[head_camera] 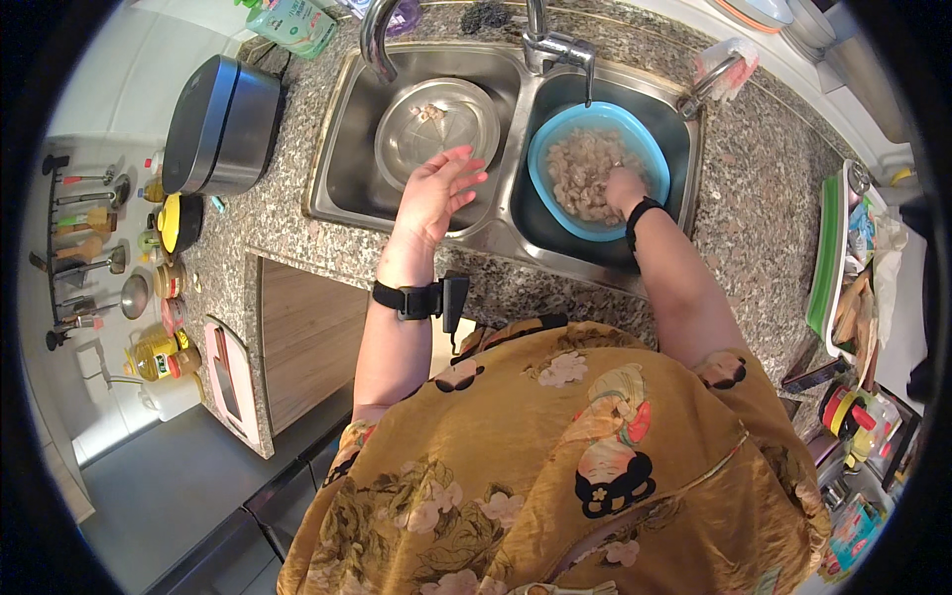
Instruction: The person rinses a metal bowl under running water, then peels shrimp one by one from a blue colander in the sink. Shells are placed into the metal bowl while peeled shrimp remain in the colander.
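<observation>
My left hand (pixel 445 187) is held over the near edge of a metal strainer (pixel 387 141) in the left sink basin, fingers apart, nothing in it. A few small pale food pieces (pixel 429 113) lie in the strainer. In the right basin stands a blue plastic basin (pixel 545 199) full of cloudy water and many pale pieces (pixel 584 171) that look like raw meat. My right hand (pixel 626 190) dips into these at the basin's right side; its fingers are hidden under the water and pieces, so its hold cannot be told.
A curved faucet (pixel 378 44) reaches over the left basin, and a mixer tap (pixel 561 52) stands behind the divider. At the left is a dark countertop appliance (pixel 223 126); green soap bottle (pixel 297 26) behind. A green-and-white tray (pixel 824 260) with packages lies at the right.
</observation>
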`<control>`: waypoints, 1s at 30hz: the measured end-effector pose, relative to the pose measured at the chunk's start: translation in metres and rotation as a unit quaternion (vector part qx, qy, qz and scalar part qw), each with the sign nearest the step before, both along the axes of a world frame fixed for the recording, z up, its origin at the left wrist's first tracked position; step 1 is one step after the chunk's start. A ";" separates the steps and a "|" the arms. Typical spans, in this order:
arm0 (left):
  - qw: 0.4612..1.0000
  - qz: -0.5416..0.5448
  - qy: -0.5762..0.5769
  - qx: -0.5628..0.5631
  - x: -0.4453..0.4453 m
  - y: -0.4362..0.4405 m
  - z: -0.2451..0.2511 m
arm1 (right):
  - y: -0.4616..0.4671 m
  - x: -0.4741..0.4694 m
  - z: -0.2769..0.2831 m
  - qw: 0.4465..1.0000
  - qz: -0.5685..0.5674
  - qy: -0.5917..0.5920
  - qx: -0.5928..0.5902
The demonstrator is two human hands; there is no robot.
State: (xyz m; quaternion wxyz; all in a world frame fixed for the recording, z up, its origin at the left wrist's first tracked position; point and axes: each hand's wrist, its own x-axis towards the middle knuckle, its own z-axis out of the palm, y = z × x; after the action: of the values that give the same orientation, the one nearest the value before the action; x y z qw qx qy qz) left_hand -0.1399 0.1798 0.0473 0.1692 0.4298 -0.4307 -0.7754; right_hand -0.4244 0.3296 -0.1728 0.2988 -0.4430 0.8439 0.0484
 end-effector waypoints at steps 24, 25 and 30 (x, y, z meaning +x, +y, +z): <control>0.988 -0.122 0.093 -0.032 -0.116 0.092 0.008 | 0.058 0.065 0.223 0.694 -0.223 -0.429 -0.534; 0.987 -0.122 0.096 -0.046 -0.114 0.092 0.007 | 0.057 0.067 0.227 0.685 -0.233 -0.431 -0.539; 0.983 -0.106 0.135 -0.071 -0.108 0.092 0.010 | 0.054 0.066 0.228 0.641 -0.285 -0.433 -0.566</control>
State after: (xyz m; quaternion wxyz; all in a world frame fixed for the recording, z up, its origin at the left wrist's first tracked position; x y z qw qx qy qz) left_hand -0.2475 0.2718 0.0578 0.1733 0.2597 -0.5011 -0.8071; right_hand -0.3586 0.3841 0.0548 0.3200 -0.2331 0.5651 -0.7238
